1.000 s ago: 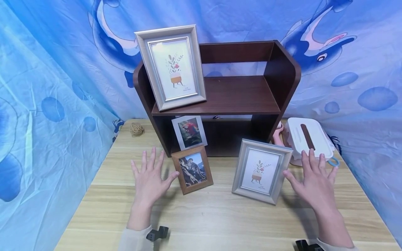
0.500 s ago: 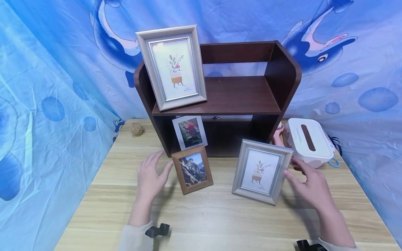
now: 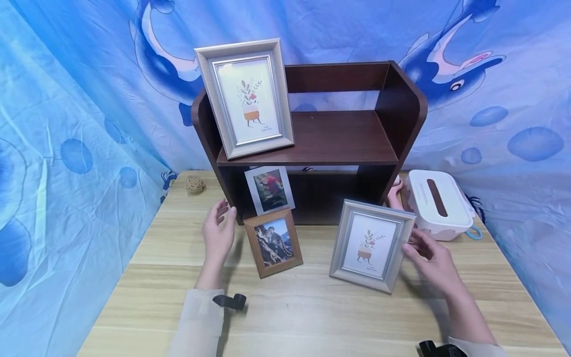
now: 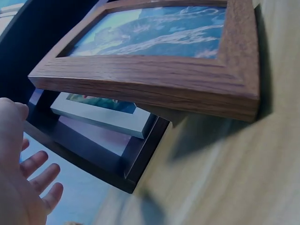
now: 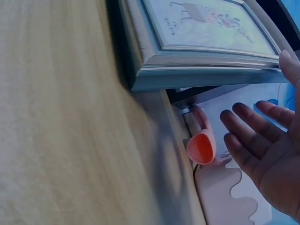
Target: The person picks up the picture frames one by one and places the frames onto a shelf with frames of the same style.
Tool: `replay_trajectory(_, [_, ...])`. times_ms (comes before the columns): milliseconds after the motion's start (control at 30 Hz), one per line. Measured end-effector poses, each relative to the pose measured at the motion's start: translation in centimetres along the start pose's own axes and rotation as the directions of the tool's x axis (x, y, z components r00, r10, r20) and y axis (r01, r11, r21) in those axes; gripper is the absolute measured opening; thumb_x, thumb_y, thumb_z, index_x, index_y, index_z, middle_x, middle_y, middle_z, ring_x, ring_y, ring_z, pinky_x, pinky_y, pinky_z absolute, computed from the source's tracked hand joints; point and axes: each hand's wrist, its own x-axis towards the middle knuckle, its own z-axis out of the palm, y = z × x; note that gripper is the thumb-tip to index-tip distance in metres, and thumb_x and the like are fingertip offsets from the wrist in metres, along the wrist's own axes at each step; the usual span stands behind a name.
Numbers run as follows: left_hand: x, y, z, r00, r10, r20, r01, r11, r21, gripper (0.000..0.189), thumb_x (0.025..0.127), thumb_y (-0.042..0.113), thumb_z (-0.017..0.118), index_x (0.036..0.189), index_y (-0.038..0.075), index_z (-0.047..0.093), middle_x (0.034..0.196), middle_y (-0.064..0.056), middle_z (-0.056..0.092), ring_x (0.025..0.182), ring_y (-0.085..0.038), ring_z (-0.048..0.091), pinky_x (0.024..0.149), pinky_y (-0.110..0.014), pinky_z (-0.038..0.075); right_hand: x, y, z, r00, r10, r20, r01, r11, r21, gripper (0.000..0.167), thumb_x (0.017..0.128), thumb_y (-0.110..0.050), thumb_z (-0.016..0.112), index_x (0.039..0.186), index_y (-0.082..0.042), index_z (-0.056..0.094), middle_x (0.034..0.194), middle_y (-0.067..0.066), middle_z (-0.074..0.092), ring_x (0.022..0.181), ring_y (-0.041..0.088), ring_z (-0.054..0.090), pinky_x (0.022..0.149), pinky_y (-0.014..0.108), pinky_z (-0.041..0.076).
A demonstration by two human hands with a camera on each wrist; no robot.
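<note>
My left hand [image 3: 218,237] hovers left of a small brown wooden photo frame [image 3: 251,244] with a leopard picture. Its fingers are loosely bent and hold nothing; the left wrist view shows a gap between them and the frame. A silver-grey photo frame [image 3: 369,243] with a potted-plant print stands tilted on the right. My right hand [image 3: 434,260] is beside that frame's right edge, thumb tip right at the border. In the right wrist view, its other fingers [image 5: 251,133] spread behind the edge, not wrapped round it.
A dark brown two-tier shelf [image 3: 343,139] stands at the back. Its upper tier bears a larger silver frame [image 3: 247,99]; a white-bordered parrot picture [image 3: 269,188] leans below. Twine [image 3: 195,185] lies left. A white tissue box [image 3: 439,198] and a pink object [image 3: 394,192] are right.
Both hands, earlier spread flat with fingers extended, have bent their fingers. The left has moved slightly forward and turned its palm inward; the right's fingers have drawn in beside the silver frame. The frames stay put.
</note>
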Motion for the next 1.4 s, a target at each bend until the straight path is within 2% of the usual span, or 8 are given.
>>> replay_trajectory(233, [1.7, 0.1, 0.9, 0.999, 0.02, -0.043, -0.022, 0.999, -0.041, 0.049, 0.1, 0.019, 0.065, 0.143, -0.001, 0.052, 0.136, -0.022, 0.06, 0.126, -0.035, 0.058, 0.108, -0.05, 0.047, -0.1, 0.3, 0.6, 0.996, 0.015, 0.085, -0.023, 0.995, 0.1, 0.053, 0.098, -0.004, 0.066, 0.145, 0.008, 0.045, 0.115, 0.031, 0.067, 0.093, -0.007, 0.062, 0.079, 0.008, 0.052])
replay_trajectory(300, [2.1, 0.1, 1.1, 0.998, 0.029, -0.048, -0.032, 0.997, -0.065, 0.047, 0.1, 0.016, 0.065, 0.142, -0.001, 0.053, 0.136, -0.022, 0.06, 0.125, -0.034, 0.059, 0.107, -0.049, 0.049, -0.2, 0.3, 0.8, 0.995, 0.012, 0.096, -0.024, 0.992, 0.128, 0.049, 0.097, -0.003, 0.066, 0.141, 0.009, 0.049, 0.111, 0.025, 0.07, 0.091, -0.004, 0.064, 0.077, 0.011, 0.055])
replay_trajectory(467, [2.6, -0.1, 1.8, 0.998, 0.044, -0.05, -0.051, 0.988, -0.148, 0.043, 0.098, 0.008, 0.065, 0.138, -0.006, 0.055, 0.132, -0.027, 0.06, 0.12, -0.039, 0.062, 0.1, -0.049, 0.054, -0.7, 0.3, 1.1, 0.991, 0.01, 0.135, -0.036, 0.98, 0.195, 0.044, 0.096, 0.0, 0.066, 0.136, 0.012, 0.053, 0.105, -0.007, 0.073, 0.09, 0.0, 0.067, 0.075, 0.017, 0.058])
replay_trajectory(533, [2.8, 0.0, 2.0, 0.997, 0.05, -0.059, -0.059, 0.987, -0.153, 0.04, 0.098, 0.006, 0.065, 0.136, -0.007, 0.057, 0.129, -0.029, 0.062, 0.118, -0.04, 0.063, 0.098, -0.048, 0.056, -0.9, 0.3, 1.2, 0.989, 0.015, 0.15, -0.046, 0.977, 0.209, 0.04, 0.096, 0.0, 0.066, 0.133, 0.013, 0.055, 0.104, -0.011, 0.072, 0.089, 0.002, 0.068, 0.074, 0.018, 0.059])
replay_trajectory(700, [3.2, 0.8, 1.9, 0.991, 0.082, -0.105, -0.093, 0.989, -0.113, 0.032, 0.098, 0.008, 0.067, 0.126, -0.005, 0.066, 0.119, -0.026, 0.069, 0.11, -0.036, 0.069, 0.09, -0.032, 0.059, -1.1, 0.2, 1.1, 0.987, 0.031, 0.155, -0.068, 0.969, 0.238, 0.032, 0.096, 0.001, 0.066, 0.124, 0.014, 0.059, 0.096, -0.001, 0.074, 0.082, 0.006, 0.07, 0.07, 0.021, 0.06])
replay_trajectory(867, [3.4, 1.1, 1.7, 0.984, 0.124, -0.13, -0.134, 0.988, -0.077, 0.026, 0.094, 0.005, 0.071, 0.119, -0.003, 0.072, 0.108, -0.024, 0.073, 0.101, -0.037, 0.072, 0.08, -0.015, 0.057, -1.1, 0.3, 1.0, 0.988, 0.034, 0.15, -0.074, 0.961, 0.268, 0.033, 0.095, 0.004, 0.066, 0.122, 0.018, 0.058, 0.093, 0.003, 0.076, 0.079, 0.009, 0.073, 0.069, 0.023, 0.062])
replay_trajectory(1233, [3.3, 0.4, 1.9, 0.975, 0.16, -0.157, -0.176, 0.98, -0.091, 0.031, 0.093, 0.005, 0.073, 0.123, 0.0, 0.071, 0.106, -0.026, 0.072, 0.098, -0.037, 0.072, 0.078, -0.01, 0.054, -1.4, -0.1, 1.0, 0.992, 0.032, 0.121, -0.065, 0.959, 0.277, 0.037, 0.092, 0.006, 0.068, 0.125, 0.02, 0.057, 0.095, 0.007, 0.077, 0.079, 0.01, 0.074, 0.068, 0.025, 0.063])
replay_trajectory(1400, [3.3, 0.3, 1.8, 0.974, 0.159, -0.159, -0.17, 0.984, -0.058, 0.031, 0.093, 0.004, 0.072, 0.124, 0.0, 0.071, 0.107, -0.026, 0.072, 0.097, -0.037, 0.072, 0.077, -0.009, 0.055, -1.4, -0.8, 0.8, 0.995, 0.009, 0.098, -0.042, 0.941, 0.336, 0.035, 0.091, 0.01, 0.067, 0.123, 0.02, 0.058, 0.097, -0.003, 0.078, 0.082, 0.008, 0.074, 0.069, 0.025, 0.063])
